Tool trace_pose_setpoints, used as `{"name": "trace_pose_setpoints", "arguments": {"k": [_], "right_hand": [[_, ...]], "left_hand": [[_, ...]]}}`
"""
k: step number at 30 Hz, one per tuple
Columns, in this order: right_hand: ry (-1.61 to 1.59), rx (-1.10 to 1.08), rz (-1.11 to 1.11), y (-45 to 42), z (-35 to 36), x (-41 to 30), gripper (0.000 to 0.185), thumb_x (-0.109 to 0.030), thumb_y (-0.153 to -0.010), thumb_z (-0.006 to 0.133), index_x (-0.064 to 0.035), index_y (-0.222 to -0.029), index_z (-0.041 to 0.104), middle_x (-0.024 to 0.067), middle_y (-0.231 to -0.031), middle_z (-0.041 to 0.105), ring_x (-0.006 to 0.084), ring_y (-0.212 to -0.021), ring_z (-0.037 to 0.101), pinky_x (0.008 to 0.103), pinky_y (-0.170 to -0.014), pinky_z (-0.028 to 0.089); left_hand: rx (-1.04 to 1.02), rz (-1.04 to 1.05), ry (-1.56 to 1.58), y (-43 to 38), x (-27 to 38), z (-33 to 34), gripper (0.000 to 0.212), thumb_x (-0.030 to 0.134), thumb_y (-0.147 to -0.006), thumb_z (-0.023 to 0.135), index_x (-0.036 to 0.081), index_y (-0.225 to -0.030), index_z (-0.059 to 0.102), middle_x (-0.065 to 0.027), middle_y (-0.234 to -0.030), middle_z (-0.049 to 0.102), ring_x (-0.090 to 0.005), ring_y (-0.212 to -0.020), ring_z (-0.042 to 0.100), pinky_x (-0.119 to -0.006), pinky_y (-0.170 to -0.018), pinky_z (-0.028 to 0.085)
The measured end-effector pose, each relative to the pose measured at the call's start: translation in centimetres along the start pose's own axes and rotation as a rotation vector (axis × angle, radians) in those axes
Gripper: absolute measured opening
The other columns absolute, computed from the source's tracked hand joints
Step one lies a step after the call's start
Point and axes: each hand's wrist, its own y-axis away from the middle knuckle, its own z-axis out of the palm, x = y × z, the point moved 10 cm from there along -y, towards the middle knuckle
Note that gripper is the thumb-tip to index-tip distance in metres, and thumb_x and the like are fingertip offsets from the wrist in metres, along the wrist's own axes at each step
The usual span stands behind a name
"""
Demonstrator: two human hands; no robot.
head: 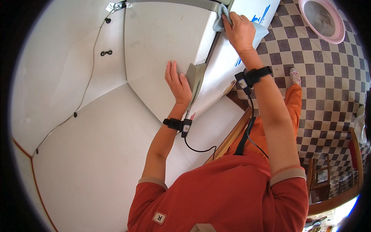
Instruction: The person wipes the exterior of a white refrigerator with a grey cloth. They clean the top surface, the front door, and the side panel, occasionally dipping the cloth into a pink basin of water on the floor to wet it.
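Observation:
My right hand [240, 32] grips a light blue cloth [221, 22] at the front edge of a white appliance, apparently a refrigerator. Part of the cloth hangs out past the far side of the hand. The pale top [156, 37] of the appliance shows faint marks. On that top lies my left hand [179, 84], palm down with fingers extended, holding nothing. Close beside it is a grey plastic corner piece [197, 74]. The white front [223, 61] bears blue decoration. Black straps with small wired devices circle both wrists.
A pink basin [341, 27] of cloudy water stands on the checkered tile floor [278, 50]. Along the white wall [63, 58] runs a thin cable [93, 58]. A wood-trimmed edge [236, 127] is beside my body. Wooden furniture [320, 179] stands at lower right.

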Motion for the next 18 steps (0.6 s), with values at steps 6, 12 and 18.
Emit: {"name": "trace_pose_setpoints", "arguments": {"k": [6,12,18], "right_hand": [[-0.402,-0.247,0.628,4.5,3.6,8.5,0.032,-0.035,-0.09,0.066,-0.0035,-0.086,0.065,0.0096,-0.066,0.063,0.0223,-0.057,0.057,0.0359,-0.058,0.047],[-1.257,-0.353,1.225,8.2,6.7,3.5,0.033,-0.029,-0.091,0.068,-0.002,-0.109,0.069,0.0009,-0.08,0.064,0.0094,-0.072,0.055,0.0253,-0.07,0.048],[-1.41,-0.418,1.522,8.4,8.3,1.2,0.031,-0.023,-0.1,0.045,-0.0013,-0.116,0.062,0.0131,-0.105,0.067,0.0239,-0.091,0.066,0.0369,-0.084,0.056]], "left_hand": [[-0.005,-0.023,0.009,0.2,-0.4,0.2,0.048,0.012,-0.095,0.038,-0.003,-0.141,0.04,-0.0236,-0.147,0.034,-0.0375,-0.135,0.031,-0.047,-0.113,0.023],[-0.007,-0.017,-0.003,0.4,-0.3,0.1,0.049,0.011,-0.094,0.038,-0.003,-0.141,0.04,-0.0236,-0.147,0.033,-0.0379,-0.135,0.031,-0.047,-0.113,0.023],[-0.007,-0.015,-0.006,0.1,-0.2,0.1,0.049,0.011,-0.094,0.039,-0.003,-0.141,0.04,-0.0237,-0.147,0.033,-0.0383,-0.135,0.031,-0.047,-0.113,0.023]]}}
